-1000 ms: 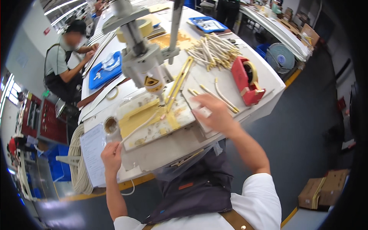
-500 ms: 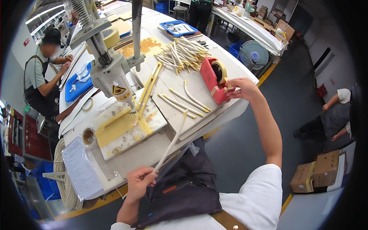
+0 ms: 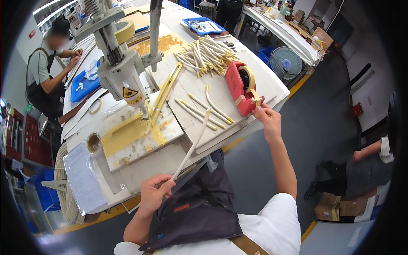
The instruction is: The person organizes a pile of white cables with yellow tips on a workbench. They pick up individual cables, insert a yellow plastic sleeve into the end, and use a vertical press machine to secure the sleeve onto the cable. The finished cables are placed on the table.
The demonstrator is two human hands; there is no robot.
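Note:
My left hand (image 3: 156, 191) is closed round the lower end of a white cord (image 3: 193, 146). The cord slants up over the table's front edge, its far tip wrapped in pale yellow. At the front of a red tape dispenser (image 3: 235, 83), my right hand (image 3: 270, 121) pinches the free end of the yellowish tape (image 3: 256, 101); the fingertips partly hide it. Between the hands lie several loose cords (image 3: 202, 114) with yellow ends. A heap of similar cords (image 3: 206, 55) lies behind them.
A grey press (image 3: 123, 76) with a warning label stands over a marble slab (image 3: 172, 127) left of the cords. Beside it lies a long yellow slotted tool (image 3: 168, 91). A co-worker (image 3: 40, 76) works at far left; another person (image 3: 361, 165) is at right, past a fan (image 3: 285, 63).
My right hand has drawn down and slightly toward me at the dispenser's front, its fingers now pinched together. My left hand still holds the cord. The person at right has shifted.

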